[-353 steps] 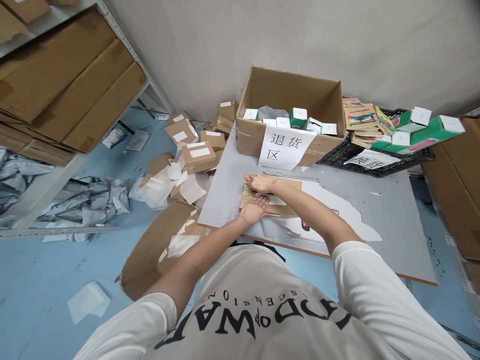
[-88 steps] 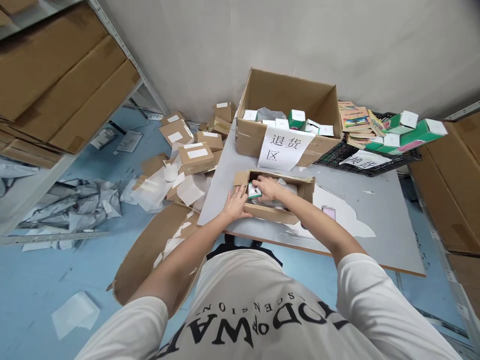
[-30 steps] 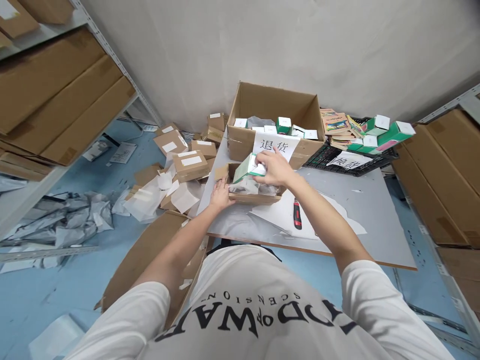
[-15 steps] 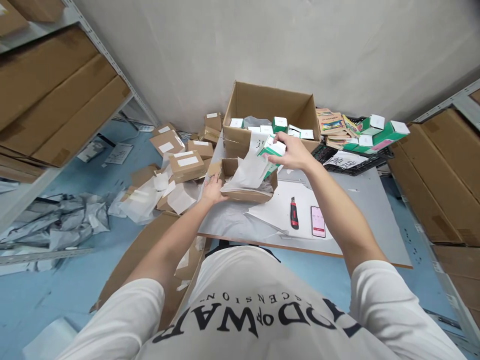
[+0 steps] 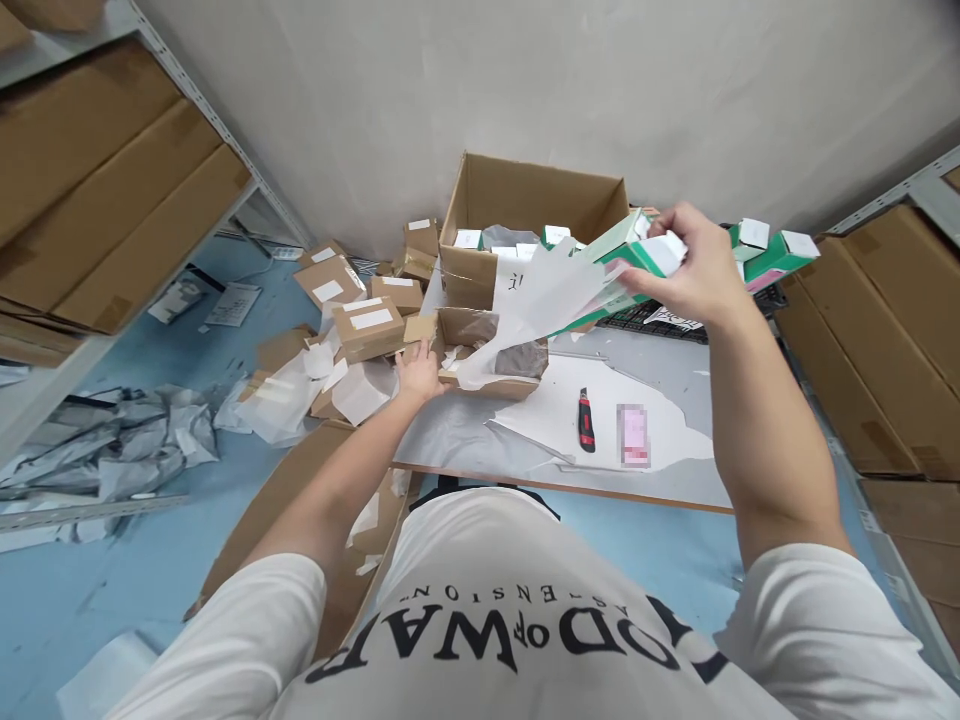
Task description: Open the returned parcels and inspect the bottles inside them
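Observation:
My right hand [image 5: 694, 262] grips a green-and-white carton [image 5: 626, 235], lifted and tilted above the table; I cannot tell whether a second carton is with it. A thin white wrapping sheet [image 5: 536, 305] trails from the carton down into a small open cardboard box [image 5: 487, 385]. My left hand [image 5: 420, 372] holds that box at its left side, fingers over the flap. Behind it stands a large open cardboard box [image 5: 540, 190] with several green-and-white cartons inside. A red-and-black utility knife [image 5: 586, 420] lies on white paper [image 5: 540, 425] beside a phone [image 5: 633, 435], its screen blurred.
Small brown boxes [image 5: 367, 325] and torn paper are piled left of the table [image 5: 450, 440]. A black crate [image 5: 660, 325] with more cartons [image 5: 784, 258] stands at the right. Shelves with large boxes [image 5: 112, 190] flank both sides. Grey plastic bags [image 5: 142, 440] lie at the left.
My right hand has moved up and right, drawing the carton away from the small box. The white sheet is now stretched out behind it. My left hand stays at the box.

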Tool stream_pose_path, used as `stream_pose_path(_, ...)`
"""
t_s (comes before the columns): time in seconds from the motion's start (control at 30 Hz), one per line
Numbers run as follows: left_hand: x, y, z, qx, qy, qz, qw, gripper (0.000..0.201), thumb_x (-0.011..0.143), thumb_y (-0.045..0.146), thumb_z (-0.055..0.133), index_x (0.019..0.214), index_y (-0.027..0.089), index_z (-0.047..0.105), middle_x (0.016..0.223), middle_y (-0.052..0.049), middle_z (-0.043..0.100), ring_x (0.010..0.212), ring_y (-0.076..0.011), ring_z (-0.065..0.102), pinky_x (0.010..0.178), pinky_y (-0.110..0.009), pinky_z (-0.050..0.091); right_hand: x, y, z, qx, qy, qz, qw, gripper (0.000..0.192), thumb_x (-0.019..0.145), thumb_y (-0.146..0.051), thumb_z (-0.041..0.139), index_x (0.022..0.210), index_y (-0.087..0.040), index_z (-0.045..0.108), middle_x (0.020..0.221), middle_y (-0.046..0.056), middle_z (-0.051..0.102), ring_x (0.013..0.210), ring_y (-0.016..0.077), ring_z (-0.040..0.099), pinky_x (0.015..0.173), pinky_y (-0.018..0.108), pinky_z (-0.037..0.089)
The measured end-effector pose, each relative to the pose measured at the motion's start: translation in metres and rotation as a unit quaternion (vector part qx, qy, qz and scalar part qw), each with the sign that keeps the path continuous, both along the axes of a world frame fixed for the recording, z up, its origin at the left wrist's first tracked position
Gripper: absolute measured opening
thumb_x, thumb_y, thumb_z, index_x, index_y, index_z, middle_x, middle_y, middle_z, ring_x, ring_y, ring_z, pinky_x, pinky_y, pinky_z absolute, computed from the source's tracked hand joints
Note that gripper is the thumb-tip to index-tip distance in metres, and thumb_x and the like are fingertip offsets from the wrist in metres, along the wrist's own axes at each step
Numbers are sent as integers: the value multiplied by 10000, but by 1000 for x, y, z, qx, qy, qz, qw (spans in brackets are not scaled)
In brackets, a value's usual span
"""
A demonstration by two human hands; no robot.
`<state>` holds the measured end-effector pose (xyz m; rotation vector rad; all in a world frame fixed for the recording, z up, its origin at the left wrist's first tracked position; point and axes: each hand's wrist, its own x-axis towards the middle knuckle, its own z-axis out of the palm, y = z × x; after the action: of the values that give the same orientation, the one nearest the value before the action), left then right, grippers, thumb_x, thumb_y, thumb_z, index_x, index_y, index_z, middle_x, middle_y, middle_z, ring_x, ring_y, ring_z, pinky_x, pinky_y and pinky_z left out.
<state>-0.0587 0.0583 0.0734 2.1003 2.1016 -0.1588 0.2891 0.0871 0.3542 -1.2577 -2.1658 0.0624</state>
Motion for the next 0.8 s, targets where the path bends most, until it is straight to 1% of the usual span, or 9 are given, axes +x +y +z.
stream_pose_path(0.13, 3, -4, 15, -11, -3, -5, 1000, 1015, 587, 407, 757, 1438, 92, 302, 1555, -240, 12, 1426, -421, -32, 1068, -678, 55, 7, -20, 10, 21, -13, -37, 999, 421, 700, -523, 706, 911, -206, 528, 773, 21, 542, 686, 164, 480, 690, 361, 415)
stream_pose_path(0.23, 10, -21, 41, -19, -91, -43, 995, 1269, 517, 384, 802, 1495, 80, 52, 1524, -295, -111, 1400, -453, -128, 1042, -702, 31, 1, -29, 0, 7, -27, -40, 999, 435, 670, -527, 718, 882, -198, 530, 712, 1, 517, 628, 148, 450, 618, 322, 391)
stream_pose_path(0.33, 33, -39, 78, -16, -268, -154, 951, 1294, 607, 548, 737, 1489, 159, -127, 1531, -267, -134, 1413, -431, -88, 1052, -668, 133, -11, -31, -17, -7, -39, -10, 999, 423, 665, -531, 701, 863, -200, 527, 696, -5, 514, 616, 147, 446, 593, 297, 362)
stream_pose_path(0.4, 60, -42, 100, 73, -342, -184, 918, 1369, 555, 629, 749, 1482, 200, -162, 1548, -231, -116, 1424, -412, -57, 1079, -636, 123, -20, -31, -26, -9, -41, 15, 999, 396, 678, -521, 674, 862, -206, 519, 704, -6, 523, 620, 148, 447, 589, 286, 344)
stream_pose_path(0.47, 88, -38, 114, 156, -370, -170, 900, 1350, 557, 634, 753, 1491, 201, -121, 1557, -232, -28, 1430, -407, 44, 1087, -615, 152, -28, -33, -31, -17, -41, 37, 998, 377, 683, -512, 652, 860, -212, 508, 715, -6, 534, 621, 147, 445, 581, 276, 325)
stream_pose_path(0.57, 117, -26, 117, 208, -353, -171, 896, 1043, 705, 524, 699, 1495, 200, 100, 1506, -220, 271, 1336, -363, 366, 1028, -513, 348, -34, -38, -34, -32, -45, 47, 997, 376, 666, -503, 650, 853, -215, 496, 747, 0, 553, 636, 151, 447, 584, 271, 310)
stream_pose_path(0.67, 120, -22, 109, 167, -284, -179, 927, 619, 830, 297, 580, 1394, 164, 363, 1186, -178, 622, 1023, -294, 630, 811, -372, 488, -30, -42, -35, -33, -50, 28, 998, 375, 645, -486, 662, 844, -216, 495, 738, 1, 549, 633, 153, 440, 587, 275, 300)
stream_pose_path(0.73, 113, -24, 103, 132, -241, -183, 944, 446, 831, 163, 505, 1276, 144, 497, 928, -126, 697, 816, -252, 671, 690, -317, 487, -22, -44, -33, -31, -49, 10, 998, 369, 640, -475, 666, 842, -216, 497, 723, 0, 541, 627, 153, 433, 581, 276, 294)
stream_pose_path(0.8, 104, -29, 100, 119, -219, -190, 950, 377, 802, 102, 471, 1161, 147, 576, 828, -96, 694, 739, -235, 662, 644, -298, 472, -11, -47, -30, -30, -44, -7, 999, 363, 647, -473, 661, 849, -217, 501, 711, -3, 533, 621, 152, 432, 573, 276, 294)
